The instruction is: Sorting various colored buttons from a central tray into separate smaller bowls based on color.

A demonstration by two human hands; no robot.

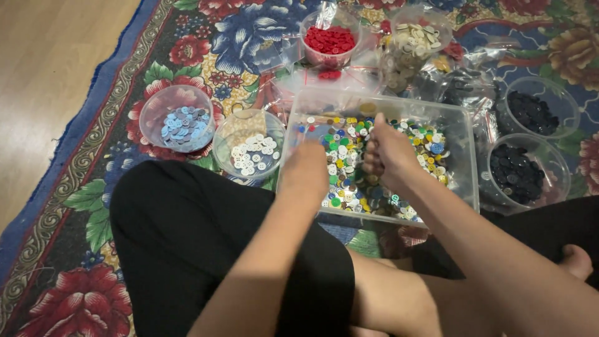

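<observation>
Sitting on a flowery rug on the floor, legs crossed in black shorts. Both hands down in a clear plastic box full of mixed buttons in many colours. Left hand curled over the buttons at the near left of the box, grip looks closed but can't tell on what. Right hand in the middle of the box, fingers bunched together in a fist, maybe on small buttons, too hidden to tell. Around the box, round clear bowls: blue buttons, white buttons, red buttons, cream buttons, and two bowls of black buttons on the right.
</observation>
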